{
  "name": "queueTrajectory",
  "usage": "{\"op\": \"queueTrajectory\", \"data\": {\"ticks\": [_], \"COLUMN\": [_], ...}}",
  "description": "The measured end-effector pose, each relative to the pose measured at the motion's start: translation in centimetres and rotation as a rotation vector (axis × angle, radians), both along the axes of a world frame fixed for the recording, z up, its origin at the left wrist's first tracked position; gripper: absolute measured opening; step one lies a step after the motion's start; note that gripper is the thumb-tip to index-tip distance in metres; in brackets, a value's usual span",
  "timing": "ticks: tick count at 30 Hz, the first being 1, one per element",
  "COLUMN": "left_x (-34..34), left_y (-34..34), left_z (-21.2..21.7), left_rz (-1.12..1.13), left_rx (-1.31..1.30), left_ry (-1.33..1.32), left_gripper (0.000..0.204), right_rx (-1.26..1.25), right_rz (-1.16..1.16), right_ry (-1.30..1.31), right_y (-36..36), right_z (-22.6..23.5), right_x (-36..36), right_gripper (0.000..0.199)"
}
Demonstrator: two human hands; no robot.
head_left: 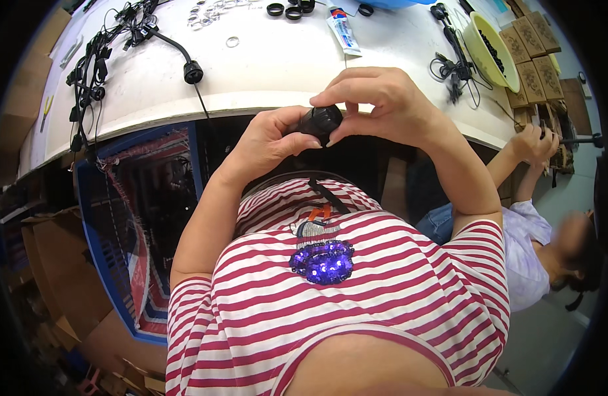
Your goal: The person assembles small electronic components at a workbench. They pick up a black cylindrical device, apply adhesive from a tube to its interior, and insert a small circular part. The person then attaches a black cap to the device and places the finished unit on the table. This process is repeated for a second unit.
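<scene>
A short black cylindrical part (322,120) is held just off the front edge of the white table (264,79). My left hand (272,136) wraps its fingers and thumb around the body of it. My right hand (376,102) grips the rounded end with thumb and fingertips. Both hands meet on this one piece, in front of my striped shirt. On the table to the left, a black gooseneck with a round end (193,71) lies with a thin cable hanging over the edge. A white, blue and red tube (344,32) lies just beyond my right hand.
Tangled black cables (96,63) lie at the left. Metal rings (205,13) and black rings (293,12) sit at the back. A yellow basin (492,53) of small black parts stands right, near brown boxes (530,39). Below is a blue crate (96,244); a co-worker's hand (535,144) is at right.
</scene>
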State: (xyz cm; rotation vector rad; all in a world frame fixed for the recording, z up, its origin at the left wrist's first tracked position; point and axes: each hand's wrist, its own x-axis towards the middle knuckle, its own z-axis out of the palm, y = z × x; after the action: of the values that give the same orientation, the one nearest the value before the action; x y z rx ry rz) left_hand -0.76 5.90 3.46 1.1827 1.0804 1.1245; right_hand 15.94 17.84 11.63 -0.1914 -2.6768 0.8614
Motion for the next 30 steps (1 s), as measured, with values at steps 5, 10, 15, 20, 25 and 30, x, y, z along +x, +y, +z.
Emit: {"op": "queueTrajectory", "data": {"ticks": [5, 10, 15, 20, 25, 30], "left_x": [0.4, -0.1, -0.3, -0.2, 0.0, -0.2], "left_y": [0.1, 0.1, 0.2, 0.4, 0.6, 0.8], "left_z": [0.1, -0.1, -0.5, -0.6, -1.0, -1.4], "left_rz": [0.028, -0.001, -0.027, -0.012, 0.012, -0.007], "left_rx": [0.039, 0.010, -0.004, -0.001, -0.012, 0.017], "left_ry": [0.030, -0.003, -0.021, -0.043, -0.086, -0.045], "left_gripper": [0.020, 0.019, 0.018, 0.017, 0.017, 0.015], "right_rx": [0.164, -0.022, -0.013, 0.021, 0.116, 0.238], "right_rz": [-0.093, -0.014, 0.022, -0.011, -0.105, -0.047], "right_ry": [-0.174, -0.054, -0.057, -0.052, -0.158, 0.032], "right_y": [-0.4, 0.2, 0.2, 0.2, -0.3, 0.1], "right_z": [0.3, -0.6, -0.4, -0.5, -0.2, -0.8], "right_x": [0.0, 0.0, -0.1, 0.0, 0.0, -0.3], "right_gripper": [0.035, 0.036, 0.038, 0.040, 0.041, 0.034]}}
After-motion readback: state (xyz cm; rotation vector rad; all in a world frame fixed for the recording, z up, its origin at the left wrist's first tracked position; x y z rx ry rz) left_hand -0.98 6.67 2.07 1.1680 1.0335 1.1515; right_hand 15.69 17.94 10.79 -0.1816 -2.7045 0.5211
